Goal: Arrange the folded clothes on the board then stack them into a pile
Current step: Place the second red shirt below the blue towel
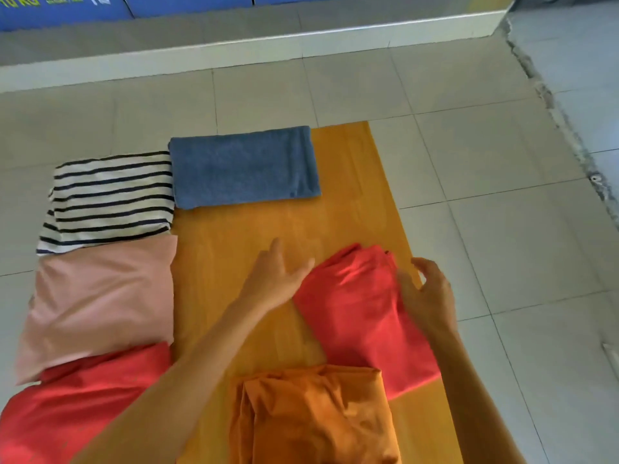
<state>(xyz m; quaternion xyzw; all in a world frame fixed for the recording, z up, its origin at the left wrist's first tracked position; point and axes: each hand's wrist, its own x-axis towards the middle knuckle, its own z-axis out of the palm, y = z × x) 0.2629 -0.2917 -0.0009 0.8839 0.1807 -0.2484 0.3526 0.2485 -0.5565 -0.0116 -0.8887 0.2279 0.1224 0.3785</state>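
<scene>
An orange wooden board (234, 262) lies on the tiled floor. A folded blue garment (244, 167) rests on its far left corner. A folded red garment (355, 316) lies on the board's right side, partly over the edge. My left hand (278, 279) is flat and open, fingertips at the red garment's left edge. At that garment's right edge, my right hand (425, 296) has its fingers spread and touching the cloth. A folded orange garment (315, 416) sits at the near end.
Left of the board, on the floor, lie a striped black-and-white garment (110, 199), a pink one (100, 303) and another red one (67, 406). A raised white-edged step (301, 45) runs along the back, with blue boxes (67, 8) above it.
</scene>
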